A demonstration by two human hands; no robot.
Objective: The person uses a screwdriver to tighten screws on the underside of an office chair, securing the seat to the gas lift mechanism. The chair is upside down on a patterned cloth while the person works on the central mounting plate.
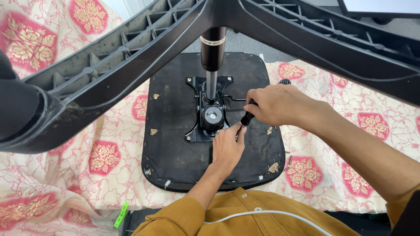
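upturned chair seat (175, 131), black fabric underside up, lying on a cream cloth (332, 131) with red floral patches; landmark for all entries. metal mounting plate (194, 131), black, fixed at the centre of the seat, with a gas-lift column (213, 52) rising from it toward the camera. star-shaped chair base (109, 70), grey-black ribbed plastic, spreading above the seat on the column. right hand (273, 105), over the right part of the seat, closed in a full grip round the black handle of a screwdriver (247, 118); the tip slants down to the right lower corner of the plate. left hand (227, 146), resting flat on the seat just below that corner, fingers loosely extended beside the tip, gripping nothing. small metal brackets (154, 131) along the seat's left and right edges. green tag (121, 214) on the cloth, below the seat's left corner. mustard sleeves (183, 218) at the near edge.
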